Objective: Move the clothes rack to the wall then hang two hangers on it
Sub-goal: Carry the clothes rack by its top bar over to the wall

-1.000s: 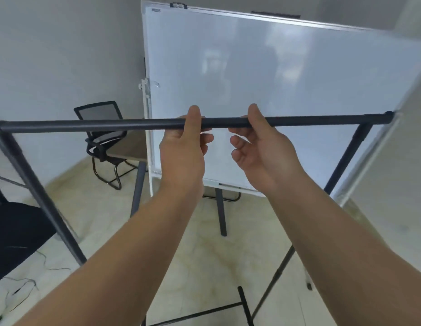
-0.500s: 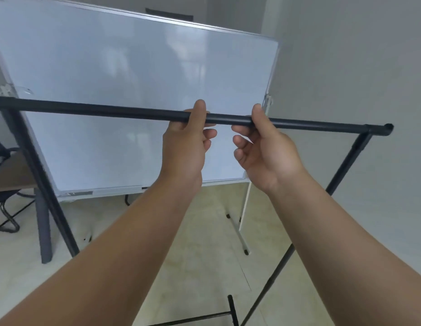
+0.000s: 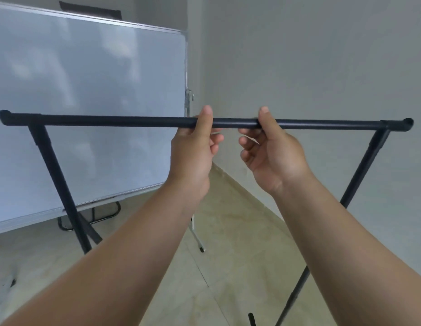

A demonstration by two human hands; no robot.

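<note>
The black clothes rack (image 3: 110, 120) has its top bar running level across the view, with slanted legs going down at both ends. My left hand (image 3: 195, 147) grips the bar near its middle, thumb over the top. My right hand (image 3: 273, 151) holds the same bar just to the right, thumb on top and fingers curled under. Nothing hangs on the bar, and no hangers are in view. The grey wall (image 3: 322, 67) stands straight ahead and to the right, behind the rack.
A large whiteboard (image 3: 87, 102) on a metal stand fills the left side, close behind the rack's left leg. Beige tiled floor (image 3: 228, 231) runs between the whiteboard's foot and the wall's base.
The view has swung to the right with the rack in both hands: the whiteboard has slid to the left, the chair has left the view, and the grey wall now fills the right half.
</note>
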